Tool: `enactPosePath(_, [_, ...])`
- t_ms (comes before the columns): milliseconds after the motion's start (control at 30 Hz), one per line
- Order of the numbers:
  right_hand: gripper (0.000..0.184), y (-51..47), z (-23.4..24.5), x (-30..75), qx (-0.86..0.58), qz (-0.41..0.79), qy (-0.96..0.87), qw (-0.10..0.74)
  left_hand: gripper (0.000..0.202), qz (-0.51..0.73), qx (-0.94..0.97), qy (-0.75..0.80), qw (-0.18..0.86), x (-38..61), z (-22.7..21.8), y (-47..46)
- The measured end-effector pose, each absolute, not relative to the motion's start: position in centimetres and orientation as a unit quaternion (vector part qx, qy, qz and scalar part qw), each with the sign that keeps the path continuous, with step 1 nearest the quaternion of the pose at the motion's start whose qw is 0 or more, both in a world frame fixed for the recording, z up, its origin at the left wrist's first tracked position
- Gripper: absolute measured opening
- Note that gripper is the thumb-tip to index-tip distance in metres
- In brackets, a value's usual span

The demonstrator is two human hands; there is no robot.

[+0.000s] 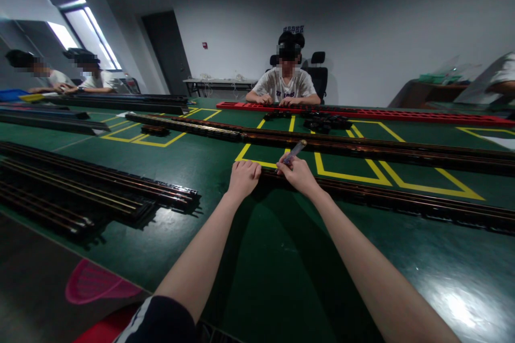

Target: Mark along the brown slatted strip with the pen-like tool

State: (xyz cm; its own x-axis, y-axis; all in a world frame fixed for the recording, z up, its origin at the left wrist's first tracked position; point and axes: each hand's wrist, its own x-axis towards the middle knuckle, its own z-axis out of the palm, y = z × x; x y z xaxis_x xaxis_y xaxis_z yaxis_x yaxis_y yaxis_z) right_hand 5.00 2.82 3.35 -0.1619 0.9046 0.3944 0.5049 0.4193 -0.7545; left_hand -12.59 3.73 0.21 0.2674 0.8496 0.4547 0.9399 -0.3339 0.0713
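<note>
Both my arms reach out over a green table [281, 257]. My left hand [243, 177] is closed in a fist and rests on the left end of a long dark rail [402, 201] that runs off to the right. Just right of it, my right hand [296, 172] is closed round a thin translucent pen-like tool [293, 152], whose free end points up and away from me. The tool's lower tip is hidden between my hands at the rail's end.
More long dark rails [362, 146] cross the table beyond, and a stack of them [100, 193] lies at the left. A red rail [362, 112] and small black parts [322, 122] lie in front of a seated person [285, 83] opposite. Other people sit far left. Yellow lines mark the table.
</note>
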Motion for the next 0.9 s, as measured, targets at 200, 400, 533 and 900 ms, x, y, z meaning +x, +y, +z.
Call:
enactPosePath(200, [0.010,2.79,3.35,5.02,-0.486,0.234,-0.723,0.431,0.035,-0.211,-0.785,-0.571,0.114,-12.50,0.21,3.71])
enactPosePath(400, [0.009,2.81,3.31,5.01,-0.486,0.236,-0.722,0.433,0.035,-0.213,-0.783,-0.573,0.115,-12.44,0.23,3.70])
enactPosePath(533, [0.010,2.69,3.43,4.97,-0.485,0.240,-0.721,0.434,0.035,-0.215,-0.785,-0.571,0.113,-12.49,0.21,3.73])
enactPosePath(900, [0.010,2.79,3.30,5.01,-0.483,0.241,-0.724,0.430,0.036,-0.217,-0.787,-0.570,0.099,-12.51,0.29,3.73])
